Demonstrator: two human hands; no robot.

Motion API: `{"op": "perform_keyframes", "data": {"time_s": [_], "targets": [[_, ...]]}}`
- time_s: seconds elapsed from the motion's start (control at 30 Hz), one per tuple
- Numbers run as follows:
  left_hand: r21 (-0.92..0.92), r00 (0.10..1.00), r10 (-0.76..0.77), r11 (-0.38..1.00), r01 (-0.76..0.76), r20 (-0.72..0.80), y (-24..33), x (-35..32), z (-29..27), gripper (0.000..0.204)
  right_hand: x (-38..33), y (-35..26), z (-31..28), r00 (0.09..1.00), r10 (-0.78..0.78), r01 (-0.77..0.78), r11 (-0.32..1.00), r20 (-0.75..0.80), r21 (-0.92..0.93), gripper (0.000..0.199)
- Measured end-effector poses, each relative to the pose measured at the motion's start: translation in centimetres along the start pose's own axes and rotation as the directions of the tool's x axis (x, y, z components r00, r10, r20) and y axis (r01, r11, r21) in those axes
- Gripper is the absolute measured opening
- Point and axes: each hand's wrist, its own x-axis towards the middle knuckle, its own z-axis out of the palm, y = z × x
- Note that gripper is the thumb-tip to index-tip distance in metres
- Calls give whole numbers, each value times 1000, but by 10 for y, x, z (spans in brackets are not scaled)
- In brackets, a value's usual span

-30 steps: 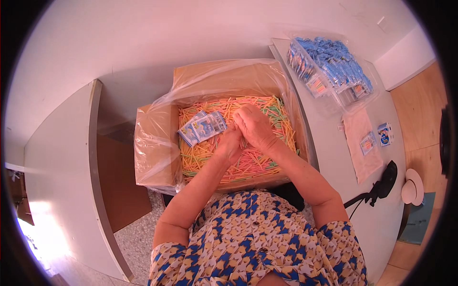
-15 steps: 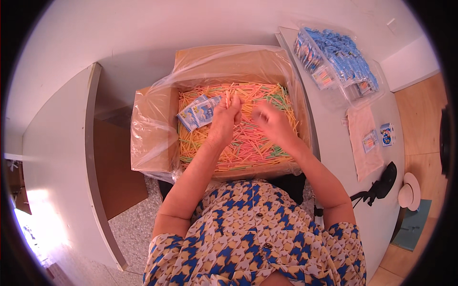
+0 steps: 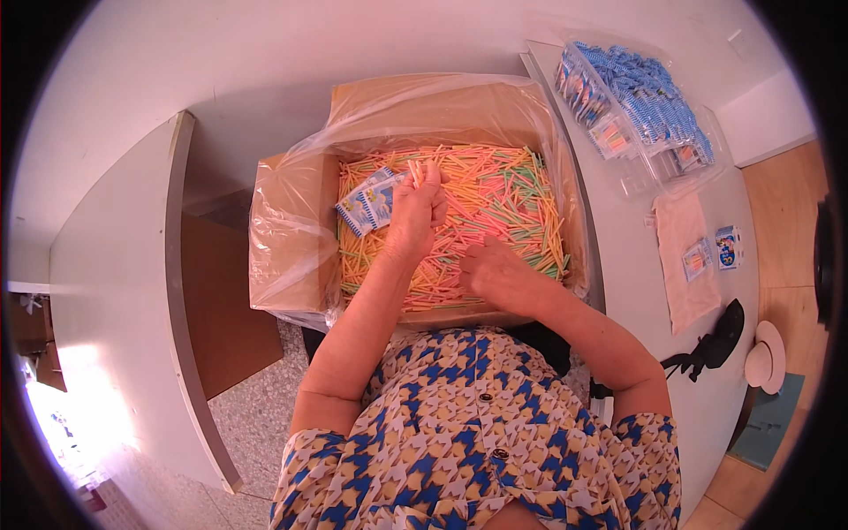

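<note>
Grip of the left hand [image 3: 415,205] is closed on a small bundle of thin coloured sticks [image 3: 417,170], which stand up out of the fist, above the far left part of the box. Just beside this hand, to its left, a fan of small flat packets [image 3: 369,201] in blue and white lies on the pile; I cannot tell if the hand touches them. The right hand [image 3: 496,276] rests lower, on the near side of the pile, with its fingers bent down into the sticks; I cannot tell whether its grip is closed on any of them.

Both hands are inside a brown cardboard box [image 3: 291,231] that is lined with a clear plastic bag [image 3: 291,177]. The box is filled with a loose pile of sticks [image 3: 495,199] in orange, yellow, green and pink.

On the right stands a pale grey tabletop [image 3: 623,265]. At its far end is a clear plastic tray [image 3: 649,168] holding many blue packets [image 3: 649,97] in rows. Nearer, a beige rectangular bag [image 3: 685,291] lies flat, with one small packet [image 3: 695,258] on it and another blue packet [image 3: 727,246] just beside it on the right. A black object [image 3: 720,336] lies at the near edge of the tabletop.
</note>
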Motion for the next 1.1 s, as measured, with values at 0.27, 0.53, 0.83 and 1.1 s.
{"op": "perform_keyframes", "data": {"time_s": [0.27, 0.53, 0.83, 1.1], "targets": [[198, 998, -55, 979, 53, 4, 1, 1, 2, 24, -10, 23, 6, 994, 109, -108, 990, 4, -96, 4], [369, 992, -90, 928, 51, 88, -11, -9, 16, 27, 9, 43, -11, 565, 720, -305, 636, -403, 709, 15], [-7, 951, -304, 952, 305, 51, -25, -3, -3, 22, 25, 38, -42, 774, 282, -91, 935, -567, 342, 71], [69, 914, -388, 921, 382, 119, -29, 7, -15, 24, 43, 59, -20, 905, 247, -109, 921, -345, 374, 82]]}}
